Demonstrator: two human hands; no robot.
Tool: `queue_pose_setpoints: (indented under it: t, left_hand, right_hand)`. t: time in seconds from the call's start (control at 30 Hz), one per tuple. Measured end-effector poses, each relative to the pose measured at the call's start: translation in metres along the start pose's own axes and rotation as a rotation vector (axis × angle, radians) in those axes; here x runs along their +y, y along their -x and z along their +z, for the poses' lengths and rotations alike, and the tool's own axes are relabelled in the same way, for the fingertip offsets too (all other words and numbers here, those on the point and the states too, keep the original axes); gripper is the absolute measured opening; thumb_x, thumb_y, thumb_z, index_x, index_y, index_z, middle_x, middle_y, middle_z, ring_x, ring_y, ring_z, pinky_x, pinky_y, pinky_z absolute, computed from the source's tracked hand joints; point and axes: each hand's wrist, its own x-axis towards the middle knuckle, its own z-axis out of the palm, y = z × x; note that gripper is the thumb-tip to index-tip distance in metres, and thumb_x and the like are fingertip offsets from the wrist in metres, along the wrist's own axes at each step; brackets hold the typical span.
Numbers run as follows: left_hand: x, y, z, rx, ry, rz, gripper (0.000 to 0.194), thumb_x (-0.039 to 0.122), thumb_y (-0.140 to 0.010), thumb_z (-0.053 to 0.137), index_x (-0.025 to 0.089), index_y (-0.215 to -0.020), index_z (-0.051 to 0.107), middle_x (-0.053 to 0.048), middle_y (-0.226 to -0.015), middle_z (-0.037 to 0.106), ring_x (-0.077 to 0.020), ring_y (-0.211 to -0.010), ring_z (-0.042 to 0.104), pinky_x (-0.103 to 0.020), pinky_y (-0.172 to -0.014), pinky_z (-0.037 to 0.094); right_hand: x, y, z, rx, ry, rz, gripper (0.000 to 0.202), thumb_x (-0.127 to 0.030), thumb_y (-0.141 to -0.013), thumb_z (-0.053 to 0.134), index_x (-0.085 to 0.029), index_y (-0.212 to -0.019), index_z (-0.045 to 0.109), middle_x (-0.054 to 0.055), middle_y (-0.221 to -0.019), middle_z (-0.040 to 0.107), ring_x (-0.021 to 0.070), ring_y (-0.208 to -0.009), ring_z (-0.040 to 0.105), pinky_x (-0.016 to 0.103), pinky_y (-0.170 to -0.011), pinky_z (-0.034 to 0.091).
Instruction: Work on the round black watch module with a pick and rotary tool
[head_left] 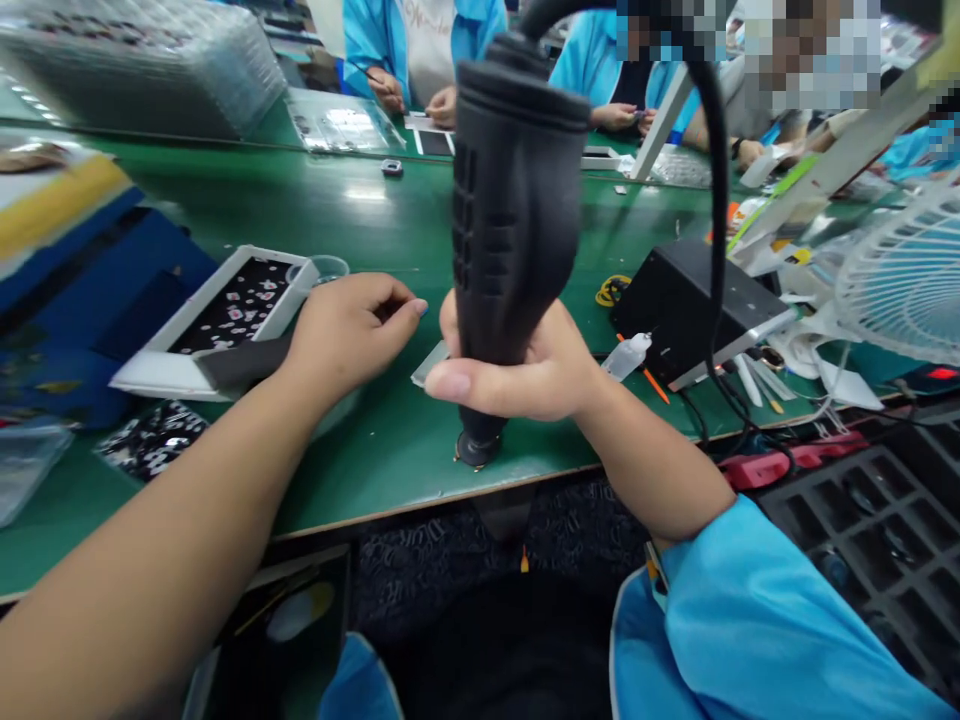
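My right hand (525,375) is wrapped round a black hot-air gun (517,220), held upright with its cable leaving the top. Its narrow end points down at the front of the green bench (405,450); I cannot tell whether it touches. Beside my right thumb lies a small translucent piece (430,364). My left hand (349,325) is closed to the left of the gun, thumb and fingers pressed together. A speck of blue shows at its fingertips, but what they hold, if anything, is too small to name. By that wrist stands a white tray (154,372) of small parts on black.
A blue box (90,290) and a bag of dark parts (154,438) are at left. On the right are a black box (675,295), dropper bottle (628,355), fan (907,275) and red power strip (795,460). Co-workers in blue jackets work across the bench.
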Motion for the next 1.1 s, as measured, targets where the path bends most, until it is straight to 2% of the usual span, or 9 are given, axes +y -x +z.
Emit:
queue_pose_setpoints:
  t: [0.2, 0.47, 0.67, 0.93, 1.0, 1.1]
  left_hand:
    - [0.021, 0.003, -0.004, 0.023, 0.001, -0.058, 0.028, 0.051, -0.084, 0.059, 0.024, -0.079, 0.056, -0.008, -0.096, 0.077, -0.0242, -0.093, 0.061, -0.039, -0.089, 0.043]
    - [0.024, 0.004, -0.003, 0.052, 0.019, -0.056, 0.028, 0.043, -0.093, 0.057, 0.024, -0.074, 0.05, -0.006, -0.09, 0.074, -0.022, -0.09, 0.062, -0.038, -0.086, 0.043]
    - [0.021, 0.006, -0.002, 0.046, -0.002, -0.028, 0.03, 0.049, -0.096, 0.053, 0.024, -0.08, 0.058, -0.005, -0.095, 0.077, -0.0218, -0.095, 0.065, -0.039, -0.086, 0.045]
    - [0.023, 0.007, -0.003, 0.039, -0.038, -0.029, 0.032, 0.052, -0.095, 0.049, 0.025, -0.081, 0.058, -0.004, -0.095, 0.076, -0.0202, -0.098, 0.065, -0.038, -0.089, 0.045]
    - [0.023, 0.007, -0.003, 0.032, -0.04, -0.024, 0.032, 0.052, -0.095, 0.049, 0.025, -0.081, 0.057, -0.005, -0.098, 0.077, -0.0202, -0.098, 0.065, -0.038, -0.09, 0.045]
    - [0.023, 0.008, -0.003, 0.03, -0.04, -0.021, 0.033, 0.052, -0.096, 0.049, 0.025, -0.081, 0.056, -0.005, -0.099, 0.078, -0.0201, -0.096, 0.064, -0.038, -0.089, 0.044]
  right_hand:
    - [-0.005, 0.004, -0.002, 0.02, 0.027, -0.06, 0.056, -0.059, -0.093, 0.097, -0.022, -0.08, 0.058, -0.003, -0.084, 0.058, 0.0114, -0.075, 0.055, 0.029, -0.068, 0.045]
    - [-0.012, 0.006, -0.002, 0.048, 0.148, 0.028, 0.068, -0.08, -0.095, 0.087, -0.023, -0.076, 0.054, -0.002, -0.083, 0.059, 0.0131, -0.076, 0.056, 0.031, -0.069, 0.048]
    - [-0.015, 0.003, -0.004, 0.051, 0.133, 0.052, 0.069, -0.085, -0.091, 0.089, -0.023, -0.077, 0.061, -0.002, -0.078, 0.058, 0.0137, -0.075, 0.058, 0.031, -0.068, 0.053]
    - [-0.021, -0.003, -0.001, 0.108, 0.128, 0.047, 0.082, -0.097, -0.084, 0.089, -0.022, -0.073, 0.058, -0.003, -0.075, 0.057, 0.0132, -0.075, 0.059, 0.032, -0.068, 0.054]
    - [-0.021, -0.002, -0.002, 0.113, 0.133, 0.042, 0.082, -0.097, -0.083, 0.089, -0.022, -0.075, 0.059, -0.003, -0.075, 0.056, 0.0137, -0.077, 0.061, 0.032, -0.069, 0.054]
    - [-0.02, 0.001, -0.005, 0.109, 0.152, 0.04, 0.077, -0.092, -0.089, 0.088, -0.021, -0.077, 0.061, -0.003, -0.079, 0.058, 0.0145, -0.081, 0.064, 0.032, -0.072, 0.057]
